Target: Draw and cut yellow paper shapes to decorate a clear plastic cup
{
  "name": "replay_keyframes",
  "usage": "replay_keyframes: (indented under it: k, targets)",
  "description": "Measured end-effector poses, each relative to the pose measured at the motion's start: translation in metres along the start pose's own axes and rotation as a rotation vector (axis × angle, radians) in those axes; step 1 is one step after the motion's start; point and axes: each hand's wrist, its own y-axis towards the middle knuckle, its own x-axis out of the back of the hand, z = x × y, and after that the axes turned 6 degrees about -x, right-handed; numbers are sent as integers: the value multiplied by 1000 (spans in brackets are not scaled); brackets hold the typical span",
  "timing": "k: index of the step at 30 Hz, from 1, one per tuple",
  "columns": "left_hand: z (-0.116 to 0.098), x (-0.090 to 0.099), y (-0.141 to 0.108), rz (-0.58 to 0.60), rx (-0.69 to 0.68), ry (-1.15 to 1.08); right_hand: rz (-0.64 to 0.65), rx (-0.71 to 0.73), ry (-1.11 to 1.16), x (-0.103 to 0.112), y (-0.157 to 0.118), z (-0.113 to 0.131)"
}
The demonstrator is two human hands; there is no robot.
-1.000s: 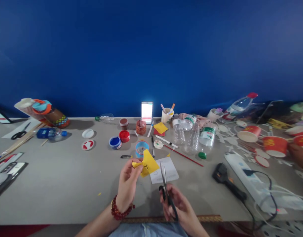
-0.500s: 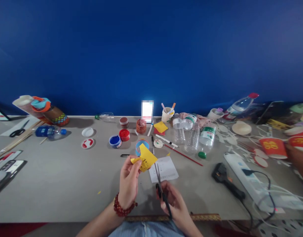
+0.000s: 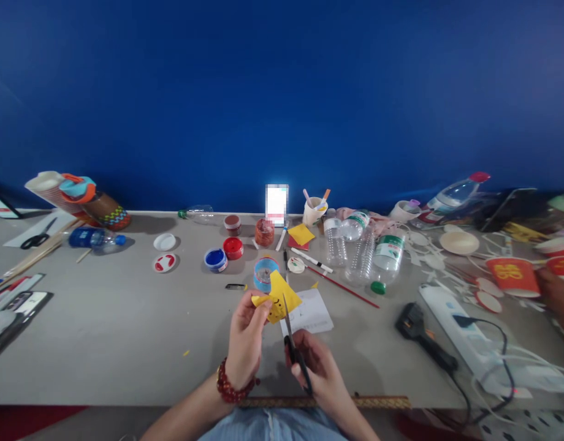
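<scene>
Between its thumb and fingers my left hand (image 3: 246, 340) pinches a piece of yellow paper (image 3: 282, 295) with small dark face-like marks drawn on it. My right hand (image 3: 321, 367) is closed round the handles of black-handled scissors (image 3: 289, 327), whose blades point up and overlap the yellow paper. Whether the blades are cutting at this instant I cannot tell. Under and behind the paper lies a white sheet (image 3: 315, 312) with faint writing. A clear and blue round container (image 3: 265, 274) stands just beyond my left hand.
Open jars of blue paint (image 3: 216, 260) and red paint (image 3: 233, 248) stand left of centre. Clear plastic bottles (image 3: 387, 257), a thin red stick (image 3: 349, 289) and a white power strip (image 3: 466, 337) lie to the right. At the far right, another person's hand (image 3: 555, 294) is beside red paper cups (image 3: 513, 275).
The scissors have moved left and up, their blades now crossing the yellow paper. My left hand and the paper have shifted slightly right. The whole view has moved a little.
</scene>
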Motion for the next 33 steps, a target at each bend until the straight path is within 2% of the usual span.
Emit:
replay_keyframes:
  k: [19, 33]
  targets:
    - [-1, -2, -1, 18, 21, 28, -29, 41, -19, -1, 2, -7]
    - [1, -1, 0, 57, 56, -8, -65, 53, -133, 2, 2, -13]
